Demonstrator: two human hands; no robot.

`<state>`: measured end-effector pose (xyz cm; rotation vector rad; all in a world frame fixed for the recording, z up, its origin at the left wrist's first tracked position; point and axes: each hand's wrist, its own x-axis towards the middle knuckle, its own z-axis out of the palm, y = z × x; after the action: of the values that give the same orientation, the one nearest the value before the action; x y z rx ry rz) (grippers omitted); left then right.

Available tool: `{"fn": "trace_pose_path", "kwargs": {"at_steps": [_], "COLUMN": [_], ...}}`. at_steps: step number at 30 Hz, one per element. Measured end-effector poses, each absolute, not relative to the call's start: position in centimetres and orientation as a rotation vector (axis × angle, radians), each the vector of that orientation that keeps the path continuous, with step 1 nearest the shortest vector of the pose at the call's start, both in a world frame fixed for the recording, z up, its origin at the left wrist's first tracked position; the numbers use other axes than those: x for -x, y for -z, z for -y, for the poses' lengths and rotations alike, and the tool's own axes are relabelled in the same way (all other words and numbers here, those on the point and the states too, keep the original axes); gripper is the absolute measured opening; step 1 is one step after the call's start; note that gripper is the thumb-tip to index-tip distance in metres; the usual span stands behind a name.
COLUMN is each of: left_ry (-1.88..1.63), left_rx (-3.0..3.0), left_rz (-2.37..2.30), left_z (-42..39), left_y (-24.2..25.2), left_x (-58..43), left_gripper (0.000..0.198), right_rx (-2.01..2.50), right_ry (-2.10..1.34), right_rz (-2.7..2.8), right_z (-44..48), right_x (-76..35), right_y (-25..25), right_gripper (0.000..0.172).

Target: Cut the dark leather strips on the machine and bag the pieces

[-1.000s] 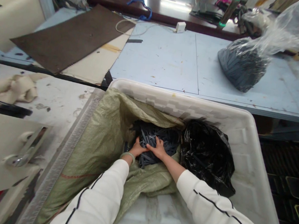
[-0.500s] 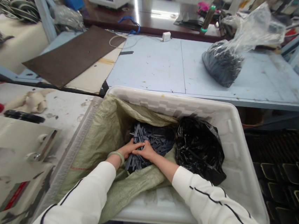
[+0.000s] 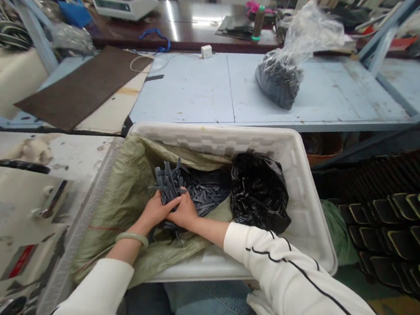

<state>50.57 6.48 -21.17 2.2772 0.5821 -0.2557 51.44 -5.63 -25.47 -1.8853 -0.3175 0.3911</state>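
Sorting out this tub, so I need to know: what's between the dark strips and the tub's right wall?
In the head view, a crumpled black plastic bag lies between the dark strips and the white tub's right wall.

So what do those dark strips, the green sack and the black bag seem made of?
The dark strips look like matte plastic or rubber, dull with no shine; I can't tell which. The green sack seems woven plastic, its weave showing. The black bag looks like thin glossy polythene, creased with bright highlights.
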Motion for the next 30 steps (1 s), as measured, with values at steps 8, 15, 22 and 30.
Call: {"fn": "trace_pose_path", "kwargs": {"at_steps": [8,15,22,30], "left_ry": [0.246,0.339,0.495,0.561], "left_rx": [-2.275,-2.052,-2.049,-1.992], "left_rz": [-0.545,-0.572,-0.678,-0.691], "left_z": [-7.1,-6.8,-8.0,-8.2], "left_y": [21.7,26.1,30.2,32.2], "left_x": [-49.7,-51.0,-50.6,-50.8], "left_gripper": [0.050,0.049,0.042,0.043], "right_rx": [1.936,1.992,2.181,2.760], "right_ry": [-0.290,-0.490,-0.948,-1.002], "right_rz": [0.441,0.406,0.462,-0.127], "right_z": [6.1,7.2,13.8,30.6], "right_x": [-50.5,-51.7,-52.3,-61.9], "right_y": [25.2,28.7,26.7,26.2], "right_gripper": [0.071,0.082,0.099,0.025]}}
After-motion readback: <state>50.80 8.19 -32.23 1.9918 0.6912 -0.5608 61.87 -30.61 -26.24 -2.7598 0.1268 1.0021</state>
